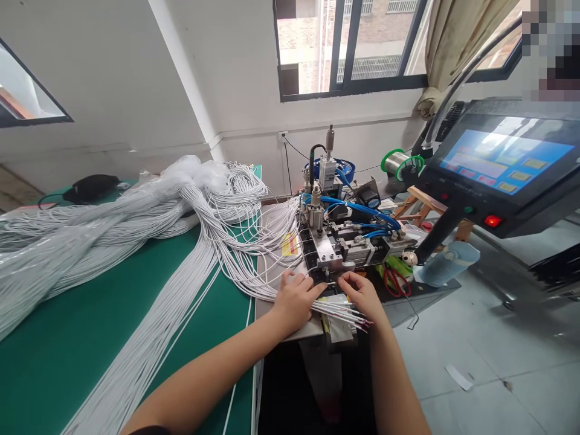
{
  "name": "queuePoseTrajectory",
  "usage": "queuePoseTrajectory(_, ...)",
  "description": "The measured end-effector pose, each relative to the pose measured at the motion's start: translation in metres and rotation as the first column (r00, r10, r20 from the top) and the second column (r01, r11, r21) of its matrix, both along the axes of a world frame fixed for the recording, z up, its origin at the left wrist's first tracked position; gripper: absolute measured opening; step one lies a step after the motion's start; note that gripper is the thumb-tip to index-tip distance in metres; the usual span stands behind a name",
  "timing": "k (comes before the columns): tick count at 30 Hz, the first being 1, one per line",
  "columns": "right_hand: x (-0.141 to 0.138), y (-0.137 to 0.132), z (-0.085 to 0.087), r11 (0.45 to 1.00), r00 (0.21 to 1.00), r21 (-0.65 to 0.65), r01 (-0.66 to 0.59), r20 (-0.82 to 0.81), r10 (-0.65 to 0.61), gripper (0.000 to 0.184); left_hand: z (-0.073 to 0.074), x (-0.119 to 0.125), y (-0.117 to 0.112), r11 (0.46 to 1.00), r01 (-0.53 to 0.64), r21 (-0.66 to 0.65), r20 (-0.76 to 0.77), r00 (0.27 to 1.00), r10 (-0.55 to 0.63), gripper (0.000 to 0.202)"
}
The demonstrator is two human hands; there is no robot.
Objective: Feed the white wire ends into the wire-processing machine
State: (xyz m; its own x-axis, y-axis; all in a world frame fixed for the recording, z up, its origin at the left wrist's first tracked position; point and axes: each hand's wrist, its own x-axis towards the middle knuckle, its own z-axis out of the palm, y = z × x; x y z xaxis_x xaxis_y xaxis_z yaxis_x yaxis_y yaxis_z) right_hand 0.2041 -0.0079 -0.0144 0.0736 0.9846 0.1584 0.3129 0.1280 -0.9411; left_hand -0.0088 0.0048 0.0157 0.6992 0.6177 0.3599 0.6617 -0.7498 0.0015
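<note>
At the front of a bench machine [324, 244], a short stretch of white cable [332, 283] runs between my fingertips. My left hand [294, 302] is closed on this cable with thumb and forefinger. Beneath that hand passes a bundle of white cables [339, 311], whose ends with thin reddish wires point toward my right wrist. My right hand [360, 293] pinches the cable's other end, close to the machine's lower tooling. The fingers partly hide the cable tip. More white cables [235, 260] sweep in from the left.
A green table [149, 290] carries long cable bundles under clear plastic [181, 175]. Right of the machine are red-handled scissors [395, 281], a clear plastic container [448, 264] and a wire spool [401, 163]. A control screen [505, 154] overhangs the right side.
</note>
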Motion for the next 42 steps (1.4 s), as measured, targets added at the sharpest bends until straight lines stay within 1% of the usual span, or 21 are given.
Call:
queuePoseTrajectory(2,-0.001,0.004,-0.004,0.999,0.997,-0.004,-0.049,-0.066,0.049,0.028,0.003,0.001,0.000,0.999,-0.005,-0.045,-0.031,1.000,0.004,0.061)
queuePoseTrajectory(4,-0.002,0.007,-0.007,0.996,0.985,-0.036,-0.087,-0.155,0.080,0.028,0.007,0.002,-0.001,0.996,-0.016,-0.086,-0.064,0.998,0.010,0.064)
queuePoseTrajectory(7,-0.005,0.009,-0.010,0.988,0.961,-0.106,-0.115,-0.265,0.084,0.030,0.012,0.005,-0.001,0.992,-0.032,-0.125,-0.105,0.994,0.018,0.066)
queuePoseTrajectory(9,-0.007,0.010,-0.011,0.983,0.946,-0.137,-0.119,-0.316,0.070,0.032,0.012,0.006,-0.001,0.991,-0.033,-0.127,-0.116,0.993,0.018,0.067)
queuePoseTrajectory(12,-0.008,0.010,-0.011,0.981,0.928,-0.157,-0.112,-0.370,0.047,0.037,0.009,0.006,0.001,0.996,-0.022,-0.091,-0.091,0.996,0.014,0.066)
queuePoseTrajectory(15,-0.009,0.007,-0.012,0.983,0.926,-0.156,-0.097,-0.377,0.032,0.044,0.004,0.004,0.002,0.999,0.003,-0.034,-0.034,0.999,-0.004,0.065)
queuePoseTrajectory(19,-0.008,-0.004,-0.020,0.989,0.932,-0.144,-0.014,-0.360,-0.039,0.050,-0.004,0.001,0.002,0.999,0.015,0.042,0.062,0.998,-0.018,0.056)
queuePoseTrajectory(22,-0.003,-0.020,-0.027,0.987,0.922,-0.147,0.068,-0.369,-0.119,0.048,-0.005,0.000,0.001,0.996,-0.022,0.082,0.117,0.993,0.012,0.044)
queuePoseTrajectory(24,0.003,-0.031,-0.027,0.984,0.909,-0.161,0.075,-0.394,-0.134,0.042,-0.005,0.001,0.000,0.994,-0.060,0.095,0.144,0.989,0.046,0.037)
queuePoseTrajectory(26,0.011,-0.042,-0.023,0.987,0.906,-0.154,0.035,-0.411,-0.097,0.034,-0.004,0.001,-0.002,0.992,-0.075,0.106,0.170,0.984,0.056,0.033)
queuePoseTrajectory(28,0.019,-0.050,-0.015,0.991,0.909,-0.130,-0.030,-0.417,-0.027,0.028,-0.003,0.001,-0.003,0.992,-0.053,0.116,0.194,0.981,0.030,0.034)
queuePoseTrajectory(31,0.024,-0.061,-0.002,0.980,0.909,-0.125,-0.152,-0.407,0.089,0.028,-0.004,-0.001,-0.004,0.992,-0.005,0.128,0.216,0.976,-0.023,0.039)
queuePoseTrajectory(33,0.023,-0.065,0.005,0.974,0.914,-0.119,-0.192,-0.384,0.133,0.026,-0.005,-0.002,-0.003,0.990,0.025,0.137,0.220,0.974,-0.055,0.045)
queuePoseTrajectory(34,0.022,-0.066,0.008,0.978,0.919,-0.108,-0.181,-0.373,0.129,0.025,-0.005,-0.003,-0.003,0.989,0.041,0.144,0.222,0.972,-0.073,0.048)
queuePoseTrajectory(36,0.017,-0.064,0.009,0.990,0.929,-0.087,-0.107,-0.364,0.068,0.024,-0.005,-0.004,-0.003,0.982,0.079,0.169,0.229,0.966,-0.117,0.050)
queuePoseTrajectory(39,0.009,-0.058,0.006,0.992,0.913,-0.085,0.089,-0.392,-0.116,0.027,-0.004,-0.004,-0.003,0.969,0.142,0.201,0.208,0.961,-0.184,0.044)
queuePoseTrajectory(42,-0.001,-0.050,0.002,0.961,0.869,-0.080,0.264,-0.413,-0.274,0.031,-0.001,-0.003,-0.004,0.963,0.158,0.219,0.188,0.962,-0.200,0.032)
